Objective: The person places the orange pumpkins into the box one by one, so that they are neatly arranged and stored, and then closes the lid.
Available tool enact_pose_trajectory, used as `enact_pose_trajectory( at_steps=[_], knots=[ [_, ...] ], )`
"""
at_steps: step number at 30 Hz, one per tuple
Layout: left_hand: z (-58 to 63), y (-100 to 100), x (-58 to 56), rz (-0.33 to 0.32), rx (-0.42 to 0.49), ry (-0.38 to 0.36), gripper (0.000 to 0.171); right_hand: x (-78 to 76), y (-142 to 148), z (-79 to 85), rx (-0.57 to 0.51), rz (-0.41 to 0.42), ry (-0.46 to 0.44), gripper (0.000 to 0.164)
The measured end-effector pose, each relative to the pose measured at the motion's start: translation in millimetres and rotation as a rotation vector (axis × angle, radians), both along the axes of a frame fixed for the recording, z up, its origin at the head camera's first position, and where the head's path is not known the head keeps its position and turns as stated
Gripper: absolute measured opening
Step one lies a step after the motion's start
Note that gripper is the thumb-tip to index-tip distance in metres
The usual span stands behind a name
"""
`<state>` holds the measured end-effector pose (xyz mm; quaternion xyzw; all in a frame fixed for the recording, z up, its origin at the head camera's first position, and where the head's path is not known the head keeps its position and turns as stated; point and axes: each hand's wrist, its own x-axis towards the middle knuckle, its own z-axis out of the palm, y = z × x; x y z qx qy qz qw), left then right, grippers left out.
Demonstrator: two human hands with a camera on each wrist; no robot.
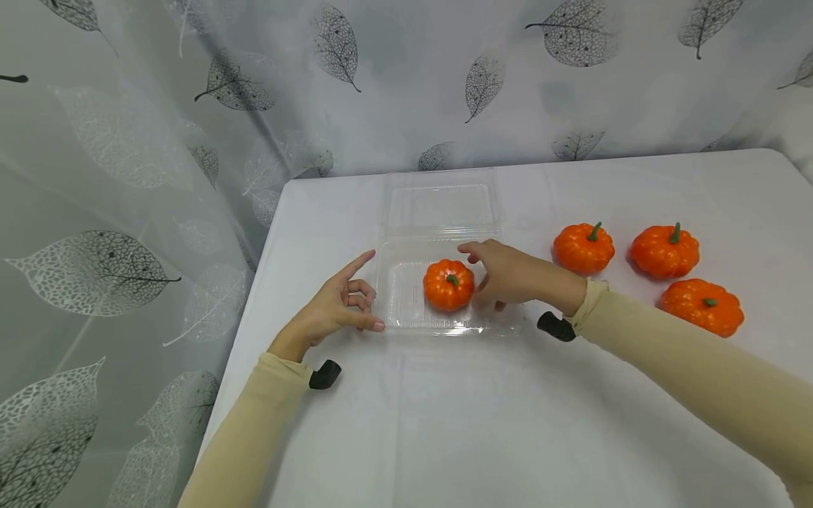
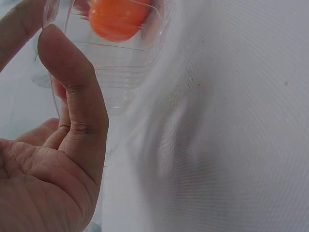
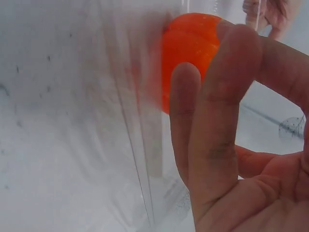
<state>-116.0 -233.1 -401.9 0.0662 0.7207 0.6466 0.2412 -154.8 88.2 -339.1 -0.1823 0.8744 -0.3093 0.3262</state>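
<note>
A clear plastic clamshell box (image 1: 406,310) lies on the table with its lid folded back. One small orange pumpkin (image 1: 449,285) sits inside, its green stem up. At the box's left rim is my left hand (image 1: 333,310), index finger extended and the other fingers bent. The left wrist view shows the thumb (image 2: 72,72) against the rim, with fingers behind it, pinching the edge. Just right of the pumpkin, my right hand (image 1: 508,275) reaches over the box with spread, slightly bent fingers. In the right wrist view those fingers (image 3: 217,116) partly cover the pumpkin (image 3: 188,43); contact is unclear.
To the right on the white-covered table (image 1: 483,437) stand three more pumpkins: one nearest the box (image 1: 583,250), one farther right (image 1: 663,254) and one in front (image 1: 701,308), close to my right sleeve. A leaf-patterned curtain (image 1: 394,85) hangs behind and at left.
</note>
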Motion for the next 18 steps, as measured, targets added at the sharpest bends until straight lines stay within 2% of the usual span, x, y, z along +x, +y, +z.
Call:
enact_pose_trajectory(
  at_steps=[4,8,14,18],
  knots=[
    [1.5,0.1,-0.2,0.001,-0.003,-0.001,0.125,0.8,7.4,8.5,0.021,0.015,-0.006,0.081],
    [2.7,-0.2,-0.3,0.003,-0.006,0.003,0.125,0.8,10.6,10.5,0.041,0.029,-0.069,0.075],
    [1.2,-0.8,0.4,-0.001,0.006,-0.004,0.124,1.0,9.7,-2.1,-0.046,0.019,-0.222,0.082],
    [0.1,-0.9,1.1,-0.007,0.017,-0.006,0.123,0.6,8.2,-13.6,-0.132,-0.002,-0.276,0.085]
  ],
)
